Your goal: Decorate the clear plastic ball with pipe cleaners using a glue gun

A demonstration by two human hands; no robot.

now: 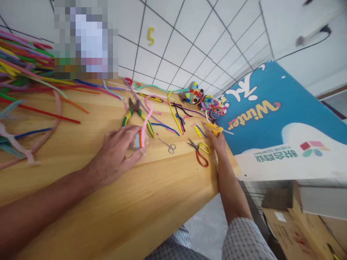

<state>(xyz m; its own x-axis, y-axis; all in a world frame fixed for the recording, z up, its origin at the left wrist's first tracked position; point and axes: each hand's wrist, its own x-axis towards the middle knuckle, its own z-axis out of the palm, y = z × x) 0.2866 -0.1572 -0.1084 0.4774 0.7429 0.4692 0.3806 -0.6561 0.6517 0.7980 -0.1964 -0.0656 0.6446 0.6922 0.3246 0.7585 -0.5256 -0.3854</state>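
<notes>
My left hand (116,151) is closed around a small clear rounded plastic piece (147,141) on the wooden table. Light blue, orange and pink bands of pipe cleaner are wrapped round it, and a loose pink pipe cleaner (148,119) rises from it in a curl. At the table's right edge, my right hand (218,140) grips a yellow glue gun (214,128), its nozzle pointing left. Green-and-yellow pliers (134,108) lie just beyond my left hand. Between the hands are small silver scissors (170,147) and larger scissors (200,150) with red and yellow handles.
Many coloured pipe cleaners (27,83) are heaped at the left. Several cut pieces (179,117) lie towards the tiled wall (173,43). Decorated colourful figures (195,95) stand at the back right. A blue "Winter" board (260,108) borders the table, with cardboard boxes (284,224) below.
</notes>
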